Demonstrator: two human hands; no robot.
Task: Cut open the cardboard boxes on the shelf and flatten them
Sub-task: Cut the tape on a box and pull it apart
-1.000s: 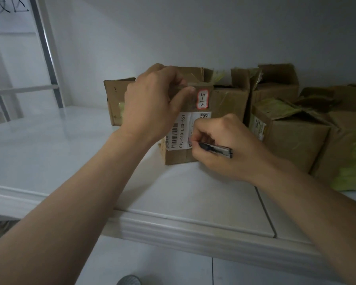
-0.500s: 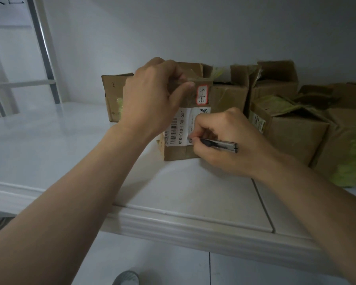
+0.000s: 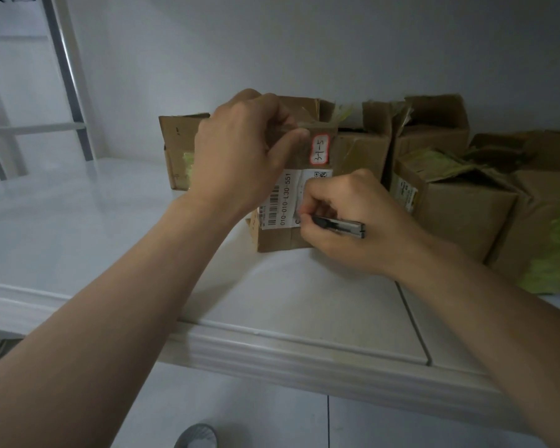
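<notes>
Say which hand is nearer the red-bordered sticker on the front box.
Left. The left hand grips the top of the box, thumb tip beside the red-bordered sticker; the right hand, holding the cutter, is lower on the box face.

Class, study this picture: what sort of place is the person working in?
Likely a storeroom: a white shelf holds several worn cardboard boxes, the labelled box in front bears a barcode sticker, and a metal rack upright stands at left.

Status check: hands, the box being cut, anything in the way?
Left hand grips front box top. Right hand holds knife, tip at the label. Box upright, not flattened. Other boxes crowd its right side.
</notes>
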